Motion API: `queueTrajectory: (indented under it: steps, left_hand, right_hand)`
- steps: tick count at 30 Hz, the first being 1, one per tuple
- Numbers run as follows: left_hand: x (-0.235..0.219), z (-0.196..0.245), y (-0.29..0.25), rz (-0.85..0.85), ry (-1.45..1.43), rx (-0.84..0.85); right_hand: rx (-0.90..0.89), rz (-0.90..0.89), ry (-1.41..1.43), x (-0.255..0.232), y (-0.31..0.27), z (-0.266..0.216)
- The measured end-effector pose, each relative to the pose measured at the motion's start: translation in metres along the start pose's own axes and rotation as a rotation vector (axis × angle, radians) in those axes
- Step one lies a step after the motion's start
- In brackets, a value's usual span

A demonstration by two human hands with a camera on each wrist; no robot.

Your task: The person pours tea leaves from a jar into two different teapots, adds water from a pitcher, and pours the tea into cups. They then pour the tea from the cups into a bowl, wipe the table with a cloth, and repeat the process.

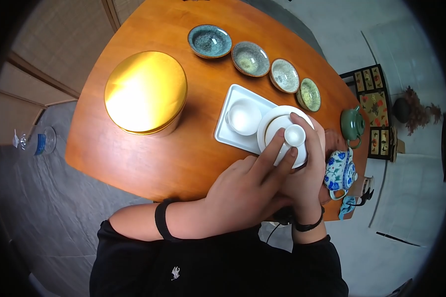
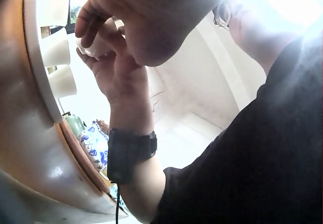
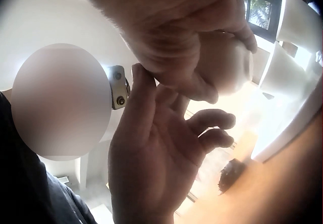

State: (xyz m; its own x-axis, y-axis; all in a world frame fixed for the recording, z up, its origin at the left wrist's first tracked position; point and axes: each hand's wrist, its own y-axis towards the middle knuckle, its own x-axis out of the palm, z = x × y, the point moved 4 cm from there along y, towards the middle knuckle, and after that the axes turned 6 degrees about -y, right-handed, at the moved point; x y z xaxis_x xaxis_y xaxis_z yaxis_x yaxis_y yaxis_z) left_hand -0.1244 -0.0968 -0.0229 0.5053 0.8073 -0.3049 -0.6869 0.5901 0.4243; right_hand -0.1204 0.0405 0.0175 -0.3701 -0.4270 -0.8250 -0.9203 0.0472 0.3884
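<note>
Both hands meet at a white cup-like piece [image 1: 294, 134], which shows a small raised round part in the head view. My left hand [image 1: 242, 185] has its fingertips curled against its near side. From the right, my right hand [image 1: 309, 171] grips round it, one finger bent over the far edge. In the right wrist view, the thumb and a finger of my right hand [image 3: 171, 42] hold the piece [image 3: 227, 65], with my left hand [image 3: 156, 153] below. Around it shows a wide white rim [image 1: 268, 115], beside a white cup [image 1: 244, 118] on a white tray [image 1: 222, 124].
A large gold-lidded canister [image 1: 146, 91] stands at left. Four glazed bowls, several in blue and green tones [image 1: 209, 40], curve along the far side. A green teapot [image 1: 352, 123] and a blue-and-white teapot [image 1: 340, 171] stand at the right edge of the wooden table [image 1: 193, 163].
</note>
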Motion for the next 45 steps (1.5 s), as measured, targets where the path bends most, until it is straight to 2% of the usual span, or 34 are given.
queueTrajectory:
  steps: [4,13,16,19,22,34,37,45]
  left_hand:
    - [-0.002,-0.002,0.002,0.116,0.01,0.082]
    - [-0.004,-0.006,0.005,0.125,-0.033,0.072]
    - [-0.004,-0.008,0.004,0.007,-0.08,-0.011]
    - [-0.004,-0.009,0.004,0.013,-0.104,-0.013]
    - [-0.005,-0.009,0.005,0.103,-0.074,0.048]
    - [-0.005,-0.011,0.005,0.058,-0.096,0.03]
    - [-0.004,-0.01,0.005,-0.014,-0.153,-0.039]
    - [-0.005,-0.01,0.006,-0.018,-0.171,-0.043]
  right_hand:
    - [0.015,-0.023,0.006,0.001,0.005,-0.002]
    - [0.12,-0.067,0.047,0.002,0.01,-0.005]
    - [0.089,-0.066,0.02,0.003,0.012,-0.004]
    - [0.025,-0.059,-0.021,0.003,0.013,-0.003]
    - [0.018,-0.065,-0.043,0.003,0.014,-0.003]
    - [0.024,-0.075,-0.047,0.004,0.014,-0.001]
    - [0.026,-0.081,-0.062,0.001,0.014,-0.002]
    - [0.009,-0.094,-0.116,0.0,0.016,-0.004]
